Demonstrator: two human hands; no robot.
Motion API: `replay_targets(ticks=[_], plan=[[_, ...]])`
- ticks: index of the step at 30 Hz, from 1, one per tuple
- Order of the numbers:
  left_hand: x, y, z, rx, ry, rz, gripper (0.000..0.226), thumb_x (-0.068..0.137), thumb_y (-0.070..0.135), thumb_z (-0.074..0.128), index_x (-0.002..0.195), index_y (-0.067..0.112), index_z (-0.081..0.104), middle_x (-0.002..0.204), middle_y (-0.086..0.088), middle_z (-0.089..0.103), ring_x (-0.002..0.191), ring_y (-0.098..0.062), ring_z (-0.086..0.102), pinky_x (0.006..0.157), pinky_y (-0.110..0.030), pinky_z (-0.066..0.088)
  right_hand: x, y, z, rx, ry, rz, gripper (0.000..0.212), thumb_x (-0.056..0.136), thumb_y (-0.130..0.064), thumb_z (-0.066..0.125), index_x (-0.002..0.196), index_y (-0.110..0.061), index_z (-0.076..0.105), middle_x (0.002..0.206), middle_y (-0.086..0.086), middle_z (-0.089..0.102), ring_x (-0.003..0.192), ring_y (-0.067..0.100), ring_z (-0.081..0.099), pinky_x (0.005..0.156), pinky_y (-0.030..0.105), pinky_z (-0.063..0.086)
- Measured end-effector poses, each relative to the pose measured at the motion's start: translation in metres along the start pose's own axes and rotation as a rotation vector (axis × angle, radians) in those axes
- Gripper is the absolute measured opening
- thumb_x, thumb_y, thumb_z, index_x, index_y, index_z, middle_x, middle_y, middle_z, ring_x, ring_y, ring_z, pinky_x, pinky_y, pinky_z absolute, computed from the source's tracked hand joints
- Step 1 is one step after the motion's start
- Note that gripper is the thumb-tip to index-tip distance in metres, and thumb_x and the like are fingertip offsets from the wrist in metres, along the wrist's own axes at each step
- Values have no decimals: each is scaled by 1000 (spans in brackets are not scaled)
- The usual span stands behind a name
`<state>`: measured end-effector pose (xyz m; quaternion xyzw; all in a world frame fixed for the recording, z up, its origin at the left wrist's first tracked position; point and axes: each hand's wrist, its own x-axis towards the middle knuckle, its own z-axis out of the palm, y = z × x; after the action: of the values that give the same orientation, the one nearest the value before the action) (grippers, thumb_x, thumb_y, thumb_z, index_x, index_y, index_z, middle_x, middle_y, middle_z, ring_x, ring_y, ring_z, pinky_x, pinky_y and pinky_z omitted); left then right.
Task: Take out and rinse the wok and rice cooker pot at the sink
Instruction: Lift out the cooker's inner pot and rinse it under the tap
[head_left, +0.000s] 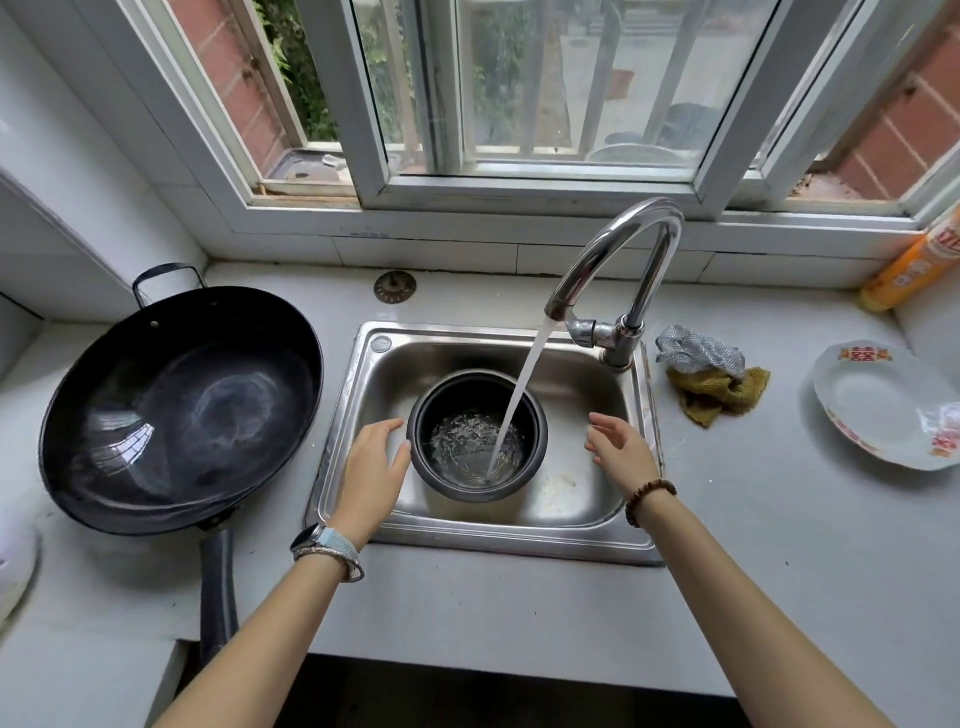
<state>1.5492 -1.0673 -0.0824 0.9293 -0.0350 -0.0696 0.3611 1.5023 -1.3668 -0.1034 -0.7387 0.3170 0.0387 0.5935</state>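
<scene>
- The rice cooker pot (477, 436) stands upright in the middle of the sink (519, 545). The stream from the tap (623, 249) falls inside it, and shallow water churns on its bottom.
- My left hand (371, 462) is just beside the pot's left wall. Its fingers are loose and apart and hold nothing. The thumb lies right at the rim, though I cannot tell whether it touches.
- My right hand (621, 449) hovers over the right part of the basin, apart from the pot. Its fingers are spread and it too holds nothing.
- The wok (182, 410) sits on the counter left of the sink, outside the basin, with its long handle pointing towards me. Its inside looks streaked, so I judge its rinse is not yet done.
- To my mind the step in hand is the pot's rinse, at the filling stage.
- Next I would close both hands on the rim from opposite sides, swirl the water round, then tip it out into the basin.
- The wet rim may be slippery, so the hold wants firm fingers on both sides.
- Two crumpled cloths (711, 374) lie right of the tap, with a white plate (878, 410) farther right.
</scene>
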Motion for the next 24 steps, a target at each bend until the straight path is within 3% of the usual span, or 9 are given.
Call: replay_targets(ticks=[5, 9, 17, 24], plan=[[3, -10, 9, 1, -39, -36, 35, 95, 13, 55, 130, 7, 54, 132, -11, 55, 124, -25, 49, 105, -32, 34, -4, 6, 12, -82, -19, -50, 33, 94, -16, 57, 126, -13, 55, 118, 4, 59, 107, 17, 56, 86, 27, 46], [17, -19, 20, -39, -82, -135, 35, 96, 16, 54, 130, 8, 55, 130, -11, 56, 122, -24, 51, 106, -36, 38, 3, 9, 23, -137, -34, -25, 34, 93, -19, 58, 127, -14, 55, 117, 0, 59, 105, 16, 56, 95, 32, 46], [52, -42, 43, -116, -158, -420, 38, 96, 19, 53, 132, 6, 53, 130, -12, 58, 120, -27, 53, 103, -39, 42, 38, 17, 47, 103, -94, 280, 40, 99, -8, 45, 138, 3, 43, 133, 22, 51, 119, 33, 55, 102, 40, 46], [70, -55, 58, -210, -187, -523, 41, 90, 18, 65, 126, 4, 55, 107, -13, 64, 105, -31, 64, 97, -44, 51, 55, 26, 62, 172, -67, 335, 36, 97, -5, 49, 131, 6, 48, 125, 21, 56, 101, 26, 56, 95, 34, 48]])
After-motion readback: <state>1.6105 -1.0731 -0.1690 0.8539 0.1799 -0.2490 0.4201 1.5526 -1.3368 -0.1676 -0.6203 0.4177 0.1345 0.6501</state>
